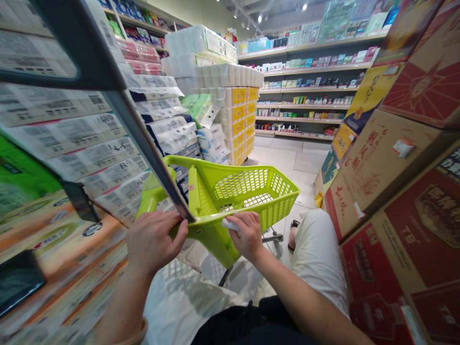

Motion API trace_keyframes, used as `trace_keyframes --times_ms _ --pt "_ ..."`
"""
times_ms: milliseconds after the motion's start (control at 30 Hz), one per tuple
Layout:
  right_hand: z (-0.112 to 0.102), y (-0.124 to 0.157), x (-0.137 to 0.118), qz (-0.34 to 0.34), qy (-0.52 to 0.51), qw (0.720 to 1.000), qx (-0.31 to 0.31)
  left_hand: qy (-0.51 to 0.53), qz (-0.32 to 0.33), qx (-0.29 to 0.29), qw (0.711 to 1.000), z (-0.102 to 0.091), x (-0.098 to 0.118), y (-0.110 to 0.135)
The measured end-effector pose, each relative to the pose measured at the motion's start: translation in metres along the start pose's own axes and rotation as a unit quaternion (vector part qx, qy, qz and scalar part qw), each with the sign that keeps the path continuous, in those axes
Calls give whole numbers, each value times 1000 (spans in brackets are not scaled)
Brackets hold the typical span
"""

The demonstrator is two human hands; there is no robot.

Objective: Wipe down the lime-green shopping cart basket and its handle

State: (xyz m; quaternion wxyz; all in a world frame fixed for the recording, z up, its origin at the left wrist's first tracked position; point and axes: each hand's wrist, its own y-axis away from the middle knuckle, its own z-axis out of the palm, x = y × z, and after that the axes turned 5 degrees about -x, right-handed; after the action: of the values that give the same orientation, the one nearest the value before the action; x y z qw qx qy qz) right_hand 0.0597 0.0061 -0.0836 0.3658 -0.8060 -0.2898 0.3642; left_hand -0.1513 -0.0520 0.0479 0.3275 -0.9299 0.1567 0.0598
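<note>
A lime-green plastic shopping cart point(247, 187) with lattice sides stands in front of me, and no goods show in its basket. My left hand point(156, 239) is closed over the cart's near left end, fingers curled over the green plastic by the handle. In my right hand point(246, 235) is a small crumpled white tissue or cloth point(232, 224), pinched between the fingers and pressed against the near side rim. A dark grey bar point(147, 143) slants down from the upper left to the rim between my hands.
Stacked paper packs point(86, 134) rise close on the left. Toilet-roll bales point(230, 76) stand beyond the cart. Cardboard cartons point(381, 153) line the right side. Shelves of small boxed goods point(305, 88) cross the back, with pale floor tiles point(276, 155) before them.
</note>
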Motion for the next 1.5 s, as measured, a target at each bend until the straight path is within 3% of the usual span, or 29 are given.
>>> trace_keyframes --times_ms 100,200,267,333,433,500,600,733,833,900,967,1033,1167,1233,1300,1500 --pt "-12 14 32 38 38 998 22 1 9 12 1000 1 -1 0" --pt "-20 17 39 80 41 995 45 13 21 31 999 5 -3 0" --pt "-22 8 26 79 7 995 65 35 9 72 997 7 -1 2" --pt "-20 -8 5 44 -41 997 51 52 -53 143 987 7 4 6" --pt "-10 -33 -23 -25 -85 995 -43 65 -138 253 955 4 24 9" --pt "-2 -43 -33 -44 -85 990 -99 115 -91 280 949 4 42 7" --pt "5 -44 -32 -31 -61 989 -132 200 11 154 967 14 66 -5" --pt "-1 -30 3 -1 -11 991 -131 133 10 -23 991 34 80 -20" --pt "-14 -17 44 38 45 993 -101 59 5 -101 993 42 82 -22" --pt "-20 -10 65 67 77 992 -75 43 -1 -120 992 43 85 -22" --pt "-21 -8 69 97 92 990 -52 36 -17 -122 992 42 88 -22" --pt "-15 -9 55 103 79 991 -43 30 -28 -122 992 42 90 -24" --pt "2 -18 8 37 7 997 -70 18 -34 -127 991 42 90 -26" --pt "4 -22 0 17 -1 996 -87 14 -32 -125 991 43 88 -24" --pt "-1 -22 10 10 18 994 -104 12 -28 -118 993 43 83 -22" --pt "-30 -8 75 49 95 990 -97 11 -30 -104 994 42 69 -18"
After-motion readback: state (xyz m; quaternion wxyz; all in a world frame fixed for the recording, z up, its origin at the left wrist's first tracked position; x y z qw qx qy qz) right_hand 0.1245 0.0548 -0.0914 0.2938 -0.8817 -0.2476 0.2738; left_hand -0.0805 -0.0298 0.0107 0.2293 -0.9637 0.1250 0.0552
